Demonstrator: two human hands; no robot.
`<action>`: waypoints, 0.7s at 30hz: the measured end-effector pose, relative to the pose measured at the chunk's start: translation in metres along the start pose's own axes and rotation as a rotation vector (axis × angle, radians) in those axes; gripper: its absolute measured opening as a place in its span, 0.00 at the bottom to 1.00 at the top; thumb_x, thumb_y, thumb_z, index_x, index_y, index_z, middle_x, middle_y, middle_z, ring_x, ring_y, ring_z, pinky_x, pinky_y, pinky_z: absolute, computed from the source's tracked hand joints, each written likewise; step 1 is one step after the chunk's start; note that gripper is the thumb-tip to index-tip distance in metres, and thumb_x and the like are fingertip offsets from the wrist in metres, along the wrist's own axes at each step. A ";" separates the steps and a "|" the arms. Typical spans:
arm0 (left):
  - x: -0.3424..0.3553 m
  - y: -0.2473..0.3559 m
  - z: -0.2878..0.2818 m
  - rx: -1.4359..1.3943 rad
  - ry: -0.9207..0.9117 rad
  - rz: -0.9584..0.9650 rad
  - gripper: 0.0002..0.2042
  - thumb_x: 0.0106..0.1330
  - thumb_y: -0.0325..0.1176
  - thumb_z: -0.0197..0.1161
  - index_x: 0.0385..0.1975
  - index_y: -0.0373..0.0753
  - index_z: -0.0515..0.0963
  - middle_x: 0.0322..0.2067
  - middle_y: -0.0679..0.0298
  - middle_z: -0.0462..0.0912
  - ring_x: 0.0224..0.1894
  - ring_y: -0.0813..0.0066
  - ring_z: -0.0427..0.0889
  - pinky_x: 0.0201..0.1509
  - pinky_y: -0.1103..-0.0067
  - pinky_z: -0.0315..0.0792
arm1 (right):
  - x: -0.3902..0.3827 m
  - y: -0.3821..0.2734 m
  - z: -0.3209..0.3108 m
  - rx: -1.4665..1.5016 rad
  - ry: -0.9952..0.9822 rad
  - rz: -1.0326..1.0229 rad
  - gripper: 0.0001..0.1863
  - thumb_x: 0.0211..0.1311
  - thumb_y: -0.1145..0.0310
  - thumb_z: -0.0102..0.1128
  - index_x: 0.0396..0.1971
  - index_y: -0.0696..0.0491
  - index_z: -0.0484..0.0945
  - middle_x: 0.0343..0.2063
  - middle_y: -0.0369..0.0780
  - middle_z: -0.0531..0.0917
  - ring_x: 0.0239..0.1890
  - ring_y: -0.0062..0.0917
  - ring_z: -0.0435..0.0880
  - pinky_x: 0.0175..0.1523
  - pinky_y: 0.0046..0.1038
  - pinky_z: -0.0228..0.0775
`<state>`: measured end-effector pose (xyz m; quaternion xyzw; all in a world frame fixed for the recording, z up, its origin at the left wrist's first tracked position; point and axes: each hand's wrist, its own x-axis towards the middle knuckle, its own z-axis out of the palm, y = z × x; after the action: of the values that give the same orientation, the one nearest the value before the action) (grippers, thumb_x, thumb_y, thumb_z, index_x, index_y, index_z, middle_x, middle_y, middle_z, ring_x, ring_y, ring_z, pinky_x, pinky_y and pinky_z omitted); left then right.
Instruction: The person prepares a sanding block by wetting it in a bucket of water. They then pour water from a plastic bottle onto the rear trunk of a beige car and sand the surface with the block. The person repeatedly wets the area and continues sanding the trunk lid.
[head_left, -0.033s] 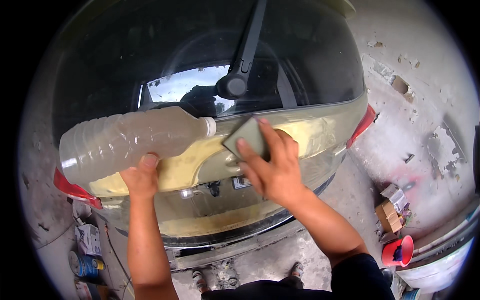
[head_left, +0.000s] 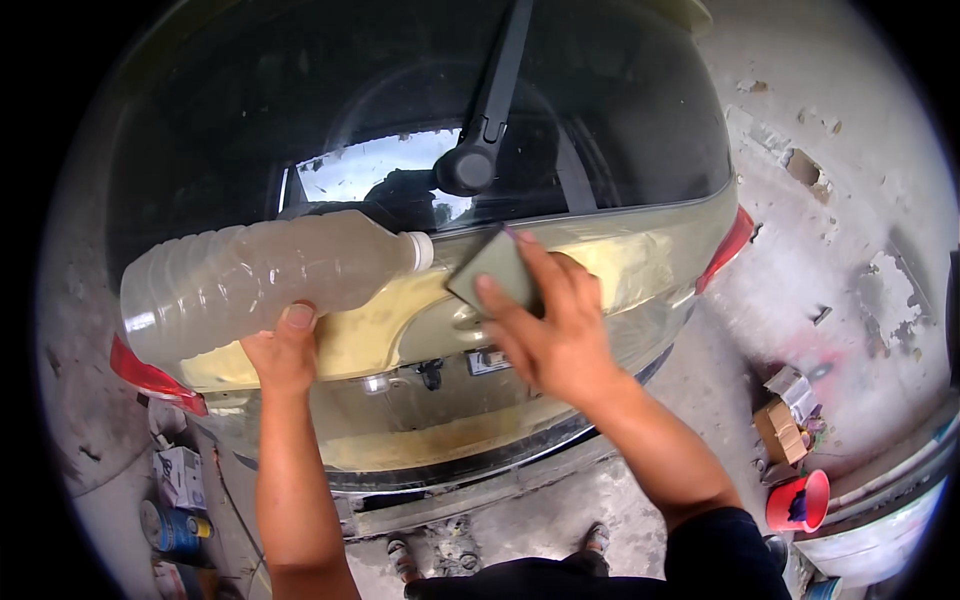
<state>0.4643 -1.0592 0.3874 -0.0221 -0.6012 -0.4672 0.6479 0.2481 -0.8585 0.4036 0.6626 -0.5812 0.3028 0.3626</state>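
Note:
My left hand grips a large clear plastic bottle from below, its thumb against the side. The bottle lies on its side, holds cloudy liquid, and points its white cap to the right. My right hand is closed on a flat grey-green sanding block at the car's tailgate, just below the rear window and right of the bottle cap. The block's underside is hidden. Pale yellow patches show on the olive-gold paint around both hands.
The rear wiper stands above my hands on the dark window. Red tail lights flank the tailgate. On the right floor are a red bucket and a cardboard box; a blue can and a white box stand at left.

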 end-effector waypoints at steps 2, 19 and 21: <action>0.005 0.004 -0.004 0.007 -0.005 0.000 0.36 0.57 0.40 0.76 0.62 0.33 0.66 0.53 0.58 0.77 0.55 0.67 0.77 0.60 0.70 0.72 | -0.023 0.028 -0.011 -0.083 0.049 -0.022 0.29 0.44 0.66 0.74 0.53 0.46 0.83 0.62 0.54 0.71 0.55 0.45 0.73 0.56 0.42 0.65; 0.003 -0.001 0.002 0.152 0.001 0.103 0.32 0.57 0.40 0.76 0.58 0.33 0.70 0.50 0.60 0.79 0.51 0.69 0.79 0.57 0.72 0.73 | 0.014 -0.002 0.005 -0.040 -0.007 -0.207 0.22 0.49 0.65 0.66 0.48 0.40 0.86 0.62 0.47 0.73 0.53 0.38 0.76 0.54 0.35 0.66; 0.001 0.002 -0.003 0.117 0.015 0.044 0.33 0.57 0.40 0.76 0.59 0.33 0.70 0.50 0.60 0.79 0.52 0.69 0.78 0.57 0.72 0.73 | 0.014 0.002 0.003 -0.035 -0.061 -0.222 0.21 0.49 0.65 0.67 0.48 0.41 0.85 0.63 0.47 0.72 0.54 0.37 0.75 0.54 0.35 0.66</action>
<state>0.4673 -1.0604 0.3884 0.0063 -0.6219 -0.4170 0.6628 0.2476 -0.8694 0.4138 0.7253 -0.5204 0.2304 0.3874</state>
